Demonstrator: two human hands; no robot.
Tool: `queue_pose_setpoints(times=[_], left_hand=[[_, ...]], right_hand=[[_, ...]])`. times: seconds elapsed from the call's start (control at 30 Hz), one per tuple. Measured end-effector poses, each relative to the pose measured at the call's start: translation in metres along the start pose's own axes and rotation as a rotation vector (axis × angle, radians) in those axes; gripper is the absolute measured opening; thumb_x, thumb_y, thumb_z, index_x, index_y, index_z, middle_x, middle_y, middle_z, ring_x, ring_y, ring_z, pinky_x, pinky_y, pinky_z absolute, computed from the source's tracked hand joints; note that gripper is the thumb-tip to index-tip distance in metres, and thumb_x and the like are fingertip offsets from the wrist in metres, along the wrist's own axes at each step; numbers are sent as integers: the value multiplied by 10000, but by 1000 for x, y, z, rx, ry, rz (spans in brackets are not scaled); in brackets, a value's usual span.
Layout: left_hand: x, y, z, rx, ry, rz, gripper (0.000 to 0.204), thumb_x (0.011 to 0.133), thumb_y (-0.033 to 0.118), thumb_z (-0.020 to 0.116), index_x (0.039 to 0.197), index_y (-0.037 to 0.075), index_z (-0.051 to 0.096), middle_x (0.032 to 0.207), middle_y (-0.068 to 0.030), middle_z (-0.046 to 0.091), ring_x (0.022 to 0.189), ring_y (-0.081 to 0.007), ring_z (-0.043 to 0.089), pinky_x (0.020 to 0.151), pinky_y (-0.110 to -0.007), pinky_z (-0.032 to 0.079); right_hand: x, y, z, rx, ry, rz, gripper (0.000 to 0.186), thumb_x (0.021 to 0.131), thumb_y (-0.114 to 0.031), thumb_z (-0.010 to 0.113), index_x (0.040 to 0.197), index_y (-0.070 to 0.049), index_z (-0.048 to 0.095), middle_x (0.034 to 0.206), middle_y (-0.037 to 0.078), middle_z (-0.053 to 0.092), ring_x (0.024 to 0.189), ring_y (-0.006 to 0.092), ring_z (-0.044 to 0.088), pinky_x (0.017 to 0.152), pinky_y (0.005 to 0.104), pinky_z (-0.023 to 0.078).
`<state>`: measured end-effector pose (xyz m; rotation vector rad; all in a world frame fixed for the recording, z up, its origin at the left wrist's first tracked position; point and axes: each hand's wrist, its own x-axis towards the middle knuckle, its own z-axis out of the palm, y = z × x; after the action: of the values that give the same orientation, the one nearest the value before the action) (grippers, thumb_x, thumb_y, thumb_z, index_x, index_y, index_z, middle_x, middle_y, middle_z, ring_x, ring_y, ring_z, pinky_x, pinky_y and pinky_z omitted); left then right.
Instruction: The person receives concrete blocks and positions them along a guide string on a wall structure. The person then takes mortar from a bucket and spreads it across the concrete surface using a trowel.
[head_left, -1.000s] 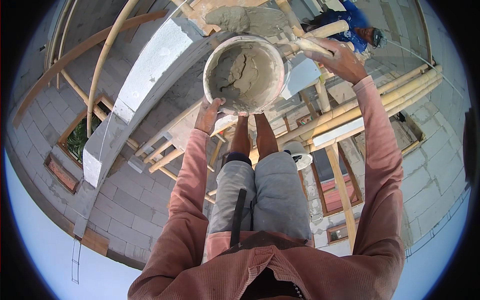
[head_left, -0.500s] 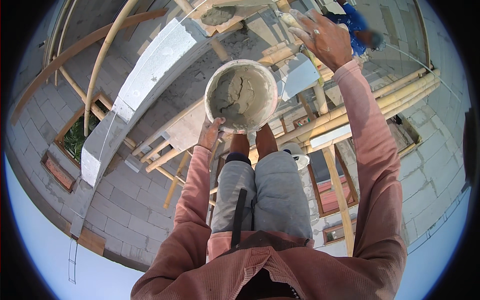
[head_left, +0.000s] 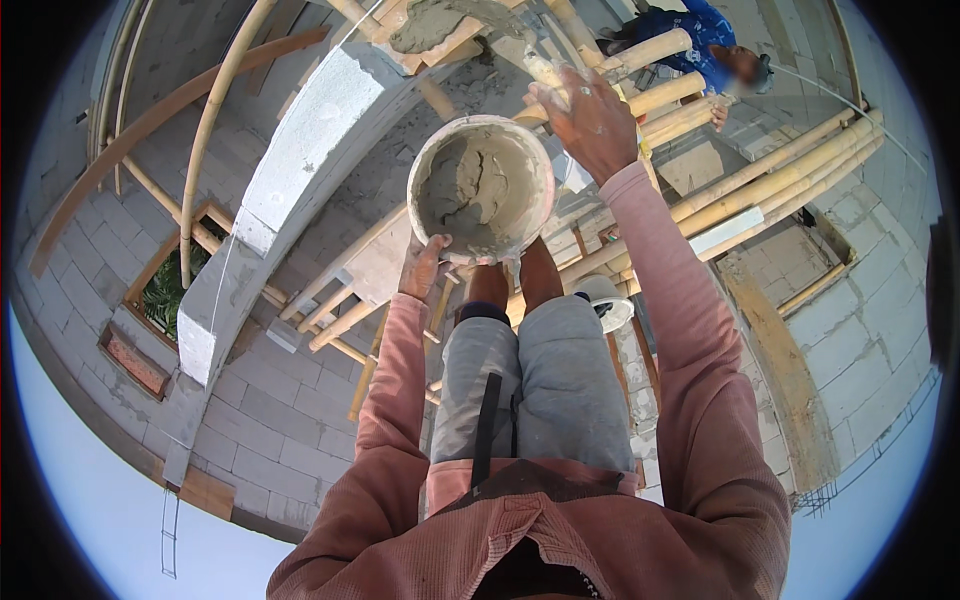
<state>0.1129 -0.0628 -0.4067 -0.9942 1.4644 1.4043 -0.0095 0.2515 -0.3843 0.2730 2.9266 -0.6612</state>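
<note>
We see the bucket [head_left: 540, 178] at the upper centre, its mouth facing us and wet mortar [head_left: 492, 185] inside. At its seven o'clock, the left hand [head_left: 422, 268] grips the rim, thumb hooked over the edge. At two o'clock, the right hand [head_left: 597, 122] has its fingers wrapped around the pale handle of a tool [head_left: 543, 70], pointing toward eleven; its far end we cannot make out clearly. Beyond the bucket, near twelve, a board [head_left: 452, 42] bears more mortar; at ten runs a block beam [head_left: 318, 125]. We judge the step in hand to be working mortar with the tool. The next move, we infer, calls for a steady bucket and a firm hold.
</note>
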Motion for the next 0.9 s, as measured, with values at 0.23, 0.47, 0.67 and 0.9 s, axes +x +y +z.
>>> queue_pose_setpoints(times=[0.23, 0.47, 0.67, 0.9], left_hand=[[2, 13, 9, 10, 32, 38, 548, 845, 308, 658, 1347, 140, 513, 1123, -33, 616, 949, -150, 613, 758, -321, 546], [17, 27, 27, -66, 17, 90, 377, 931, 173, 624, 1263, 44, 500, 1112, -88, 600, 937, -214, 669, 792, -370, 624], [8, 41, 49, 107, -32, 311, 552, 865, 152, 575, 1382, -3, 459, 1156, -110, 607, 995, -189, 560, 916, -308, 469], [-13, 61, 63, 179, -119, 295, 593, 890, 159, 560, 1441, -11, 424, 1226, -127, 608, 1044, -204, 586, 927, -305, 490]], right_hand=[[-5, 16, -47, 277, -68, 199, 563, 925, -496, 641, 1239, -29, 671, 1080, 253, 703, 985, 393, 678, 868, 438, 540], [-85, 29, -104, 624, -505, 551, 541, 920, -458, 694, 1248, -28, 685, 873, 115, 692, 719, 192, 614, 716, 322, 509], [-122, 36, -44, 285, -414, 125, 486, 941, -452, 643, 1197, -43, 698, 1024, 212, 730, 932, 346, 698, 813, 425, 561], [-160, 20, 14, 245, -396, 87, 513, 955, -447, 607, 1203, -2, 670, 1168, 245, 683, 1018, 411, 672, 920, 459, 533]])
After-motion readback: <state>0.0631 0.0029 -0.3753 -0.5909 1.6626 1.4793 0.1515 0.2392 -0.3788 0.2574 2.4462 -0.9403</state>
